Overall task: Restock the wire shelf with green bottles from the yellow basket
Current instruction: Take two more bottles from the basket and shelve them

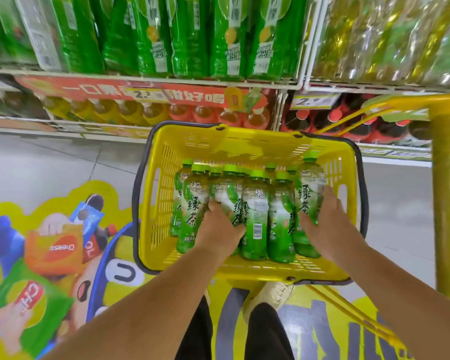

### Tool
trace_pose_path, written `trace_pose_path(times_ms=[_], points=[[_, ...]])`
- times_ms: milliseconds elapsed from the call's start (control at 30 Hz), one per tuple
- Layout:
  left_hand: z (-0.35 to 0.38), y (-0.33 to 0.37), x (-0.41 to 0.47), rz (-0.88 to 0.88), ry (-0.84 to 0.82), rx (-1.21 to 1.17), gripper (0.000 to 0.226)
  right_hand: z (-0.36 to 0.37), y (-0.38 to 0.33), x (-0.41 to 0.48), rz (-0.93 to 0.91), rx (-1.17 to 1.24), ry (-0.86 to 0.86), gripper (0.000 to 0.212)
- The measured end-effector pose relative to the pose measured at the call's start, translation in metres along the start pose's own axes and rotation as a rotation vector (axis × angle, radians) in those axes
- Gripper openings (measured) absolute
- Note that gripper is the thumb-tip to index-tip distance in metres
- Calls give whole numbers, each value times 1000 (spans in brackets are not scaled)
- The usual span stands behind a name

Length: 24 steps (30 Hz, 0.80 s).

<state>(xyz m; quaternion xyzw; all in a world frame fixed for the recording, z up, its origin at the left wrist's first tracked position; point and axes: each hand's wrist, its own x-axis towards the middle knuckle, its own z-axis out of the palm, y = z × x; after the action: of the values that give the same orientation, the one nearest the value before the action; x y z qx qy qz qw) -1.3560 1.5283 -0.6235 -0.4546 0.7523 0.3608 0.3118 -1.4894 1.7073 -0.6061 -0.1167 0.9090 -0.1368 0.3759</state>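
Green plastic filled both grips. The right hand had its fingers curled round the far-right green tea bottle with a light green cap. That bottle stood a bit higher than the rest, so it looked ready to come out first. The left hand was wrapped round another green tea bottle near the middle of the row, with its fingers tucked in beside it. Neither grip was open. Each one held a bottle by its fat middle, likely because that part is easy to hold tight.

Around them the other green tea bottles stood upright, touching side by side, which kept them from tipping. They all sat in the yellow plastic basket with holes in its walls. Its dark handle lay flat round the rim, out of the way of the hands. The basket was up off the grey tiled floor, beside a thick yellow post; what held it up could not be seen.

Above and behind was the white wire shelf, with tall bright green bottles lined up along it. No gap showed there.
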Motion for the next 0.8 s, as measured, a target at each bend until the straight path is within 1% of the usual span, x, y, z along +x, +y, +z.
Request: trace_pose_path(times_ms=[67,200,267,333,433,500,533,567,667,800], points=[[2,2,6,-17,6,31,104,3,-2,5,16,26,9,88],[3,2,12,-52,50,-38,86,7,-4,14,20,107,54,92],[2,1,13,-56,42,-64,79,8,-3,18,52,155,85,87],[-2,1,12,-45,38,-85,71,7,-5,22,114,218,81,75],[-8,-2,8,-35,10,-162,50,2,-8,26,251,313,29,52],[-13,-5,3,-25,-17,-215,47,0,-7,24,297,363,-7,36],[-17,-6,-1,-15,-24,-228,47,0,-7,20,292,391,-7,32],[-21,-6,-5,-7,-31,-239,46,1,-7,15,269,421,-7,33],[-36,-8,-19,8,-57,-292,45,-1,-14,-9,189,467,3,45],[-63,-6,-54,33,-87,-313,43,-9,-37,-49,171,608,-57,47]])
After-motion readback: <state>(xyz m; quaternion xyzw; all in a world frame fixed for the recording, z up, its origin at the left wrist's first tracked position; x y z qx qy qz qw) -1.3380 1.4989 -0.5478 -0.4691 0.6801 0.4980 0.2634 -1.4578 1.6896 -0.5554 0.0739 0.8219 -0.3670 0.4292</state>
